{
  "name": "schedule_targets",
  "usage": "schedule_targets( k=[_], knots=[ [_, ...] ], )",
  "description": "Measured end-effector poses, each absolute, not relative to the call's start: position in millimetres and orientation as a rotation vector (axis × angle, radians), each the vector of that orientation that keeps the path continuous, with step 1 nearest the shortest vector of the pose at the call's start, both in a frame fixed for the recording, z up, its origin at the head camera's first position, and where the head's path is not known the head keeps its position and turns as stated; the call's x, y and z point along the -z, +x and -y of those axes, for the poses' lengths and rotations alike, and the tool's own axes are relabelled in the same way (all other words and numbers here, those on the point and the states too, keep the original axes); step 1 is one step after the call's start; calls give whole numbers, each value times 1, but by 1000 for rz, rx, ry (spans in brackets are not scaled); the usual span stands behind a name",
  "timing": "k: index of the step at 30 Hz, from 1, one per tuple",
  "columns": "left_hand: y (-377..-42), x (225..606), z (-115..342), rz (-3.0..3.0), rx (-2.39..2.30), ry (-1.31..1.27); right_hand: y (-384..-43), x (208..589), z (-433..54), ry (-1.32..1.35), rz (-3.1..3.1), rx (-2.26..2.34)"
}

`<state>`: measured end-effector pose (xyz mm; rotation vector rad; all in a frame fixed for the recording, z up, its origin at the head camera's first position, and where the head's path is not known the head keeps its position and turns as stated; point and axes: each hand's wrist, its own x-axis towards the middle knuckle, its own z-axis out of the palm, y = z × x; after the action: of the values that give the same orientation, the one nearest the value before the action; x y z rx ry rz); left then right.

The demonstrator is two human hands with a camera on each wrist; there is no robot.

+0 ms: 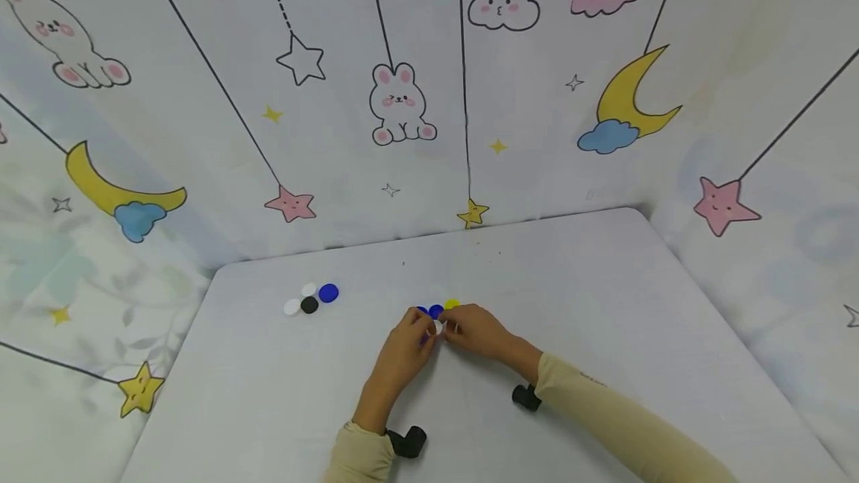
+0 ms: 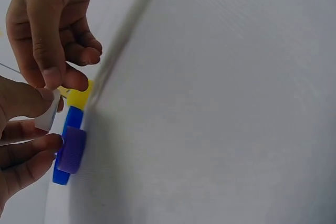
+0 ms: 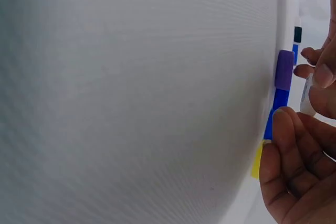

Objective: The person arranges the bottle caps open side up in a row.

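Note:
Over the table's middle, my left hand (image 1: 403, 345) pinches a white bottle cap (image 2: 48, 115) by its side, tilted on edge. My right hand (image 1: 479, 330) meets it from the other side, thumb and finger at the same cap's edge. Just under and behind the hands, several caps lie in a group: a purple ribbed cap (image 2: 73, 149), blue caps (image 1: 436, 311) and a yellow cap (image 1: 452, 305). Fingers partly cover this group in the head view. In the right wrist view the right thumb is hidden.
On the table's left side lie a blue cap (image 1: 329, 293), a black cap (image 1: 309, 305) and two white caps, one of them a white cap (image 1: 291, 307) at the outer end. A white cloth covers the table (image 1: 604, 282); a patterned curtain (image 1: 416, 170) hangs behind.

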<state>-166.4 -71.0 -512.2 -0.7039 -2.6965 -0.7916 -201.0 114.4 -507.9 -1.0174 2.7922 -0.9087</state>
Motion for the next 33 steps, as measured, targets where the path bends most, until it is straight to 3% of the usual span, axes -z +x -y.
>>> schedule_targets(
  k=[8, 33],
  knots=[
    [-171, 529, 67, 2674, 687, -718, -201, 513, -114, -924, -2815, 855],
    [-173, 526, 56, 2603, 543, -666, -200, 507, -117, -859, -2857, 753]
  ],
)
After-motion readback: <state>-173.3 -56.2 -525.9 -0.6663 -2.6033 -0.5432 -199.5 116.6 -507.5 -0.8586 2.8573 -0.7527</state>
